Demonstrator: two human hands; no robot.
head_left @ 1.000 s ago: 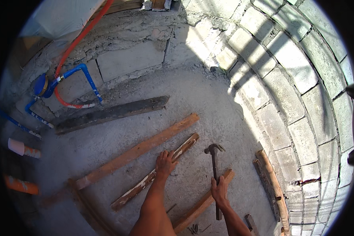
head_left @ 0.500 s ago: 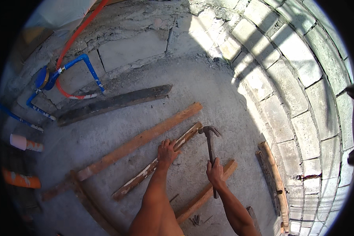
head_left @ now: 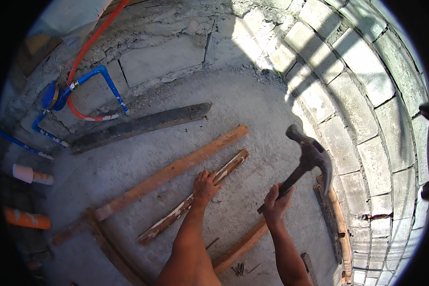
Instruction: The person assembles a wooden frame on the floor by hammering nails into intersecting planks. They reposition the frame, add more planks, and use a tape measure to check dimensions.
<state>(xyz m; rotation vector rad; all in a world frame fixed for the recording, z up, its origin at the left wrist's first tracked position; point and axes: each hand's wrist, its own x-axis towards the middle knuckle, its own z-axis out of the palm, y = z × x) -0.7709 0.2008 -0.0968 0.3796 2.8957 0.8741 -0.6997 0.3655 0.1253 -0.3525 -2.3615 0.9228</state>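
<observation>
My left hand [head_left: 206, 186] is closed over the middle of a short wooden batten [head_left: 169, 219] with flaking white paint, pressing it on the concrete floor. My right hand [head_left: 277, 204] grips the handle of a claw hammer [head_left: 311, 155], raised off the floor to the right of the batten's far end. The hammer's striking face points up and left, its claw to the right. Beyond the batten lies a longer brown length of wood [head_left: 176, 164]. Another brown length [head_left: 245, 240] lies between my forearms, partly hidden by my right hand and arm.
A dark timber [head_left: 143, 126] lies near the far wall. At left are blue pipes with a round blue fitting [head_left: 52, 95], a red hose [head_left: 94, 40] and an orange pipe stub [head_left: 27, 218]. A block wall [head_left: 357, 114] curves along the right, wood pieces [head_left: 336, 229] at its foot.
My right hand has lifted the hammer up and to the right, away from the batten's far end. My left hand keeps its hold on the batten.
</observation>
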